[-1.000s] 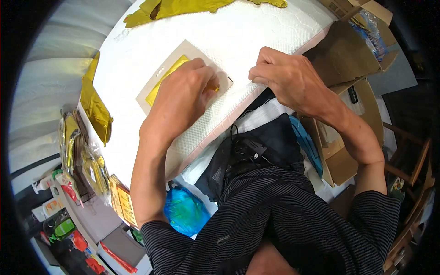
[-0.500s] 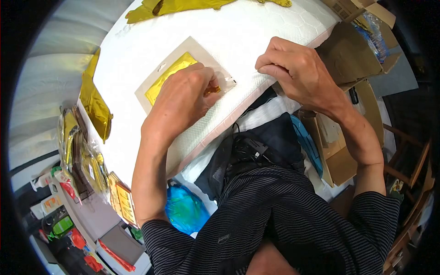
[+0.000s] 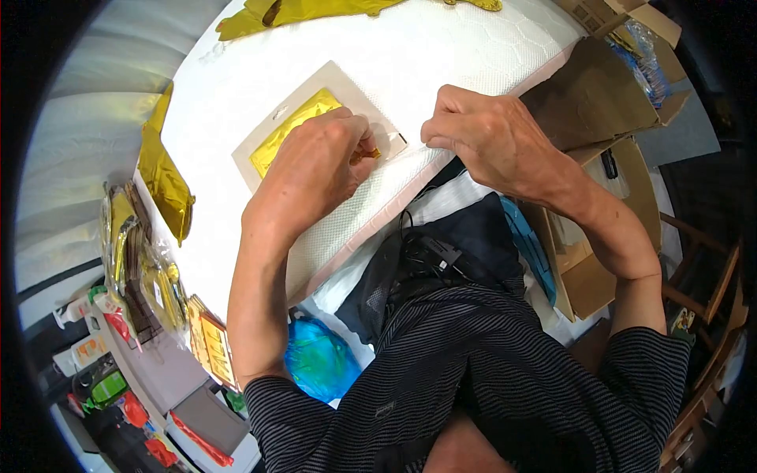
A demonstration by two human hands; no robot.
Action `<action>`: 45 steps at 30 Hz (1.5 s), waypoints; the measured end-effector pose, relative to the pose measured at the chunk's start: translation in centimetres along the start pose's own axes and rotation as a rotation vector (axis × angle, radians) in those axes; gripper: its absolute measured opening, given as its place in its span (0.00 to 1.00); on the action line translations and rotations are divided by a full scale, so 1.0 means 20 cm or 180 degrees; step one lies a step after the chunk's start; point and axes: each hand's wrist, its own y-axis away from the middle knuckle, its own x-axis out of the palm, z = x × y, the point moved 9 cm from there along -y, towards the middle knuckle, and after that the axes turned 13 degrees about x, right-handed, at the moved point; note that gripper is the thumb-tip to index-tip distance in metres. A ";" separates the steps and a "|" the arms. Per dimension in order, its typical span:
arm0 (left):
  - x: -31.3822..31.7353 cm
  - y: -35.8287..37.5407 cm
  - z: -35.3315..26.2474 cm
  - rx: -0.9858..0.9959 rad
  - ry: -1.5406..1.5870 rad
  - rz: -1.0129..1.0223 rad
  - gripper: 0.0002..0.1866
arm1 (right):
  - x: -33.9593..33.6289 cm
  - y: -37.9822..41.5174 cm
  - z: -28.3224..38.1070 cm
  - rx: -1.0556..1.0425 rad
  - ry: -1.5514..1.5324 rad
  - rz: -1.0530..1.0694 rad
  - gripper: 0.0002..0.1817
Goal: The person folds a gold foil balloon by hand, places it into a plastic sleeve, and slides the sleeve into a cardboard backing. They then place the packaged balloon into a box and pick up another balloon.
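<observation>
A clear flat packet (image 3: 337, 77) with a hang hole lies on the white quilted surface, with a folded gold foil piece (image 3: 293, 126), balloon-like, showing in it. My left hand (image 3: 319, 162) is closed over the packet's near part, its fingers curled against the gold foil; the fingertips are partly hidden. To the right, above the pink-edged rim of the surface, my right hand (image 3: 493, 138) is closed in a pinch. Whatever it may hold is too small or hidden to make out. The two hands are apart.
Gold foil shapes lie at the far edge (image 3: 315, 9) and left side (image 3: 165, 181). Cardboard boxes (image 3: 591, 91) stand at right. Packaged gold items (image 3: 162, 288) hang at lower left, by a cluttered shelf (image 3: 150, 355). A blue plastic bag (image 3: 319, 359) sits below the surface.
My right hand has moved left and slightly toward me, still pinched. The left hand stays nearly in place on the packet, which has barely shifted.
</observation>
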 end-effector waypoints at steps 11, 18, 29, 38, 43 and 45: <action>-0.01 0.00 -0.01 0.0063 -0.0048 0.0067 0.12 | 0.03 0.06 0.10 -0.0099 0.0470 -0.0091 0.07; 0.00 0.00 -0.01 -0.0042 -0.0137 0.0156 0.13 | 0.04 0.12 0.11 -0.0027 0.0496 -0.0129 0.08; -0.02 0.00 -0.03 0.0199 -0.0082 0.0003 0.11 | 0.06 0.16 0.10 0.0151 0.0470 -0.0172 0.07; -0.02 0.00 -0.05 0.0405 -0.0184 -0.0334 0.05 | 0.05 0.19 0.13 0.0354 0.0341 -0.0429 0.09; -0.02 0.01 -0.06 0.0365 -0.0181 -0.0464 0.06 | 0.04 0.17 0.15 0.0352 0.0342 -0.0542 0.08; -0.02 0.02 -0.05 0.0390 -0.0141 -0.0530 0.06 | 0.04 0.17 0.14 0.0388 0.0226 -0.0548 0.08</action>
